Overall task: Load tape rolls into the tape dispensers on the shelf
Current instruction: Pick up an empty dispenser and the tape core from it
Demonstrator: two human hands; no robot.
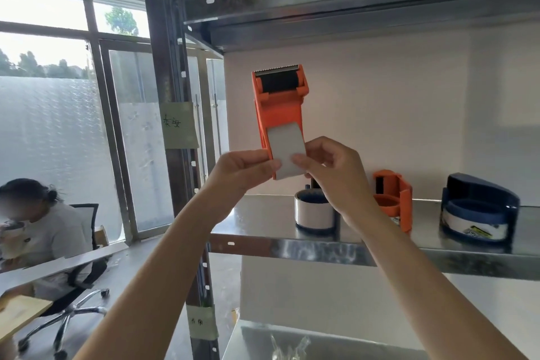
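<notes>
Shelf (263,215) behind | tape (287,152) betw L hand (242,169) & R hand (336,166), both pinching | dispenser (280,105) above

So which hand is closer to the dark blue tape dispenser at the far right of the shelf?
Right. The right hand is up-left of the dark blue dispenser, gripping the raised orange dispenser; the left hand grips its other side, farther left.

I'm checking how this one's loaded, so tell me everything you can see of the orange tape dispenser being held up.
The orange tape dispenser looks plastic and is held upright in the air above the shelf. A serrated metal blade tops it, with a black roller just below. A pale tape strip lies over its lower face. The left hand grips its lower left edge; the right hand pinches the strip.
</notes>
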